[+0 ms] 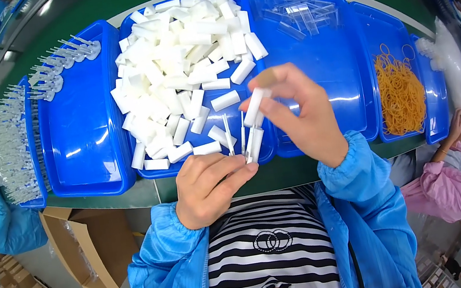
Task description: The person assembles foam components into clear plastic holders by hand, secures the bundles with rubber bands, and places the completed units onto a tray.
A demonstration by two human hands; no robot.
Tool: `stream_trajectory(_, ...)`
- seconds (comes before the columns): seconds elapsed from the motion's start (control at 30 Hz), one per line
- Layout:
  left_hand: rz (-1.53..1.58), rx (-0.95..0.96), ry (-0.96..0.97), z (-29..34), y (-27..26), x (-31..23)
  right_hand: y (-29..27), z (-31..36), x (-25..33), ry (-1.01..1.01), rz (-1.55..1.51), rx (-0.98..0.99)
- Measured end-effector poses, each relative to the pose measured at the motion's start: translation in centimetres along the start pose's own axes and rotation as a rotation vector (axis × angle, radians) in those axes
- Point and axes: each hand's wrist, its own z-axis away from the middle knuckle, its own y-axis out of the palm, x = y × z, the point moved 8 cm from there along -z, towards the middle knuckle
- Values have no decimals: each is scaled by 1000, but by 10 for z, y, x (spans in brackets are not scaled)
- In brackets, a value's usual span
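My left hand (204, 189) is closed on a small clear part with thin upright prongs (228, 134), held over the front edge of a blue tray. A white foam block (254, 144) sits around one prong beside my left fingertips. Between thumb and fingers, my right hand (303, 113) pinches another white foam block (255, 107), tilted at the upper end of a neighbouring prong. Whether the prong has entered that block I cannot tell. Behind my hands, many loose white foam blocks (181, 61) are heaped in the blue tray (235, 96). The base of the pronged part is mostly hidden by my left fingers.
Left, a blue tray (81, 134) holds pronged clear parts (69, 55); more parts (7, 143) pile beyond. Right, one tray (316, 76) holds clear plastic pieces (300, 15), another yellow rubber bands (398, 93). A cardboard box (92, 238) stands lower left. Other people sit at both sides.
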Motion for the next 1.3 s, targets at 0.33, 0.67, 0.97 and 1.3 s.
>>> stream_trajectory(0.33, 113, -232, -166, 15, -6, 23, 31, 33, 24, -379, 324, 45)
stream_trajectory(0.67, 17, -198, -176, 23, -21, 34, 34, 5, 38, -473, 476, -10)
stream_trajectory(0.97, -69, -266, -183, 23, -29, 32, 91, -21, -1, -565, 1296, 340)
stream_trajectory(1.3, -68, -152, -118, 15, -26, 21, 34, -32, 13, -233, 510, 143)
